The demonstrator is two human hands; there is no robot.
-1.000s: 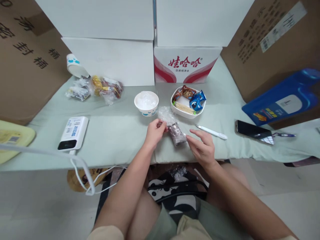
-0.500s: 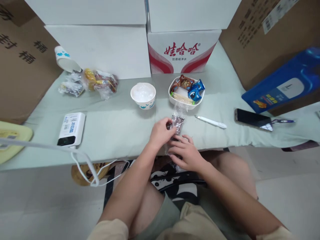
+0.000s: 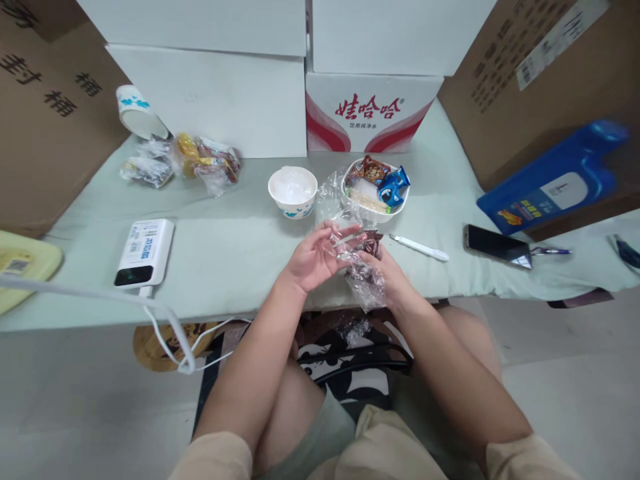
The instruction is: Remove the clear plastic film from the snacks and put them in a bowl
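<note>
At a pale-green cloth-covered table (image 3: pixel 225 247), I hold a shiny dark-brown packet (image 3: pixel 373 241) in my right hand (image 3: pixel 393 275) while my left hand (image 3: pixel 316 259), fingers spread, touches crinkled clear plastic film (image 3: pixel 367 287) near a rounded white bowl (image 3: pixel 385 217).

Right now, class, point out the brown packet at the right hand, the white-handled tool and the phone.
Brown packet (image 3: pixel 373 242): head view, on its exposed upper part.
White-handled tool (image 3: pixel 421 247): head view, middle of its handle.
Phone (image 3: pixel 497 247): head view, on its dark screen.
</note>
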